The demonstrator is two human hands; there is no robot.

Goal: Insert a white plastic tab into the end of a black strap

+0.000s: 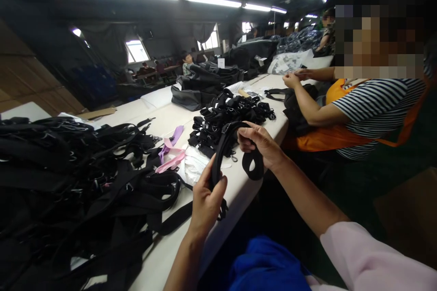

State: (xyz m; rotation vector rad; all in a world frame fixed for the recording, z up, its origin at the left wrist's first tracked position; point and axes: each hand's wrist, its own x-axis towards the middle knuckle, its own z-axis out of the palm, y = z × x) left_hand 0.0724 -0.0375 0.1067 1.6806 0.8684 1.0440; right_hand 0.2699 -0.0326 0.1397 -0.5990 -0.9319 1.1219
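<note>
A black webbing strap [223, 148] arches between my two hands just off the front edge of a long white table [239, 188]. My left hand [206, 200] grips its lower end, where a small buckle hangs below the fingers. My right hand [257, 143] pinches the upper end, and a loop of the strap [253, 168] dangles beneath it. A heap of short black straps with metal clips [228, 118] lies on the table just beyond my hands.
A large tangle of black straps [75, 177] covers the table's left. Pink and purple ribbons [172, 150] lie on white plastic nearby. Black bags [201, 84] stand farther along. A person in a striped shirt and orange apron [365, 109] sits at right, hands on the table.
</note>
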